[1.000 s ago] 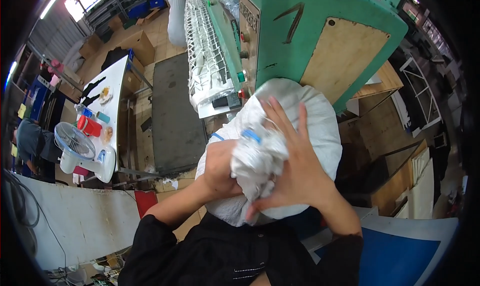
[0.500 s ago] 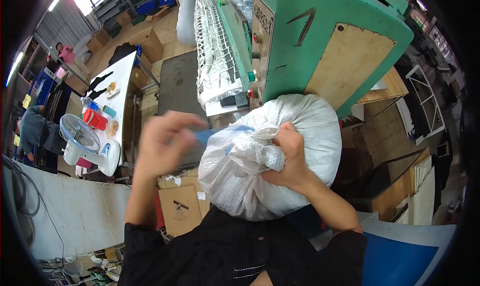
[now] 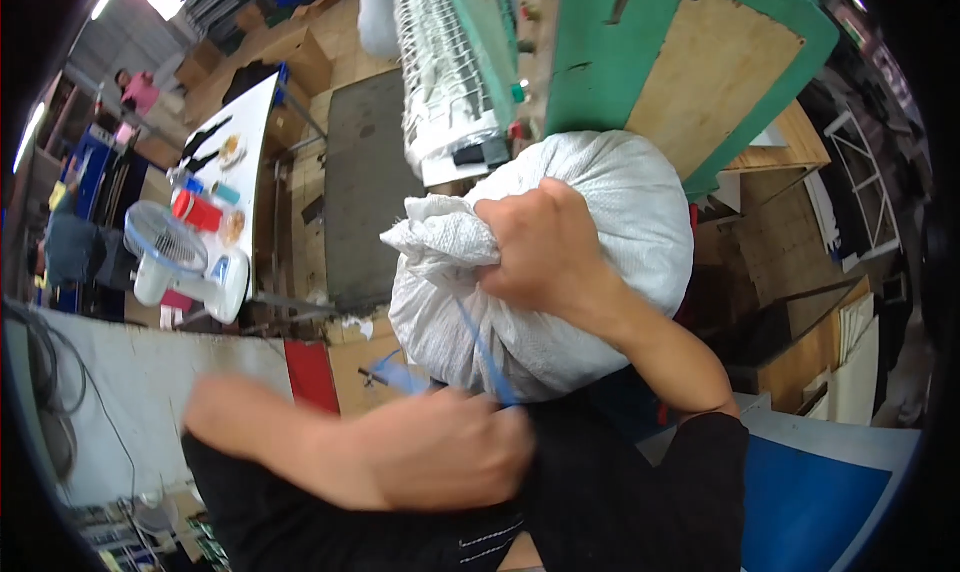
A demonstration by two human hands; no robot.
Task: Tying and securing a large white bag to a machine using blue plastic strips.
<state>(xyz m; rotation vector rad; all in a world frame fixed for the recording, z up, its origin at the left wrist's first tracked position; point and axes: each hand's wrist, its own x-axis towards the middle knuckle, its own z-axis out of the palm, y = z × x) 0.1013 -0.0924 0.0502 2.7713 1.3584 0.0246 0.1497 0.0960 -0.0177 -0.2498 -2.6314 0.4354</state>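
Observation:
A full white woven sack (image 3: 635,232) bulges in front of me, its gathered neck (image 3: 440,240) twisted up and leaning left. My right hand (image 3: 545,242) is closed tightly around that neck. Close to my chest, my left hand (image 3: 455,450) is a closed fist, somewhat blurred, gripping a blue plastic strip (image 3: 482,350). The strip runs taut from the sack's neck down to the fist, and a loose blue end sticks out on the fist's left side. How the strip goes round the neck is hidden behind the gathered cloth.
A green machine (image 3: 600,82) stands just beyond the sack. To the left, a white table (image 3: 255,122) carries a fan (image 3: 170,257), a red container (image 3: 197,212) and food. Two people are farther off at left. A blue panel (image 3: 815,492) lies at lower right.
My left hand has swung from the sack's left side down toward my chest, pulling the blue strip taut. The sack's neck now leans left, and my right hand has shifted up with it.

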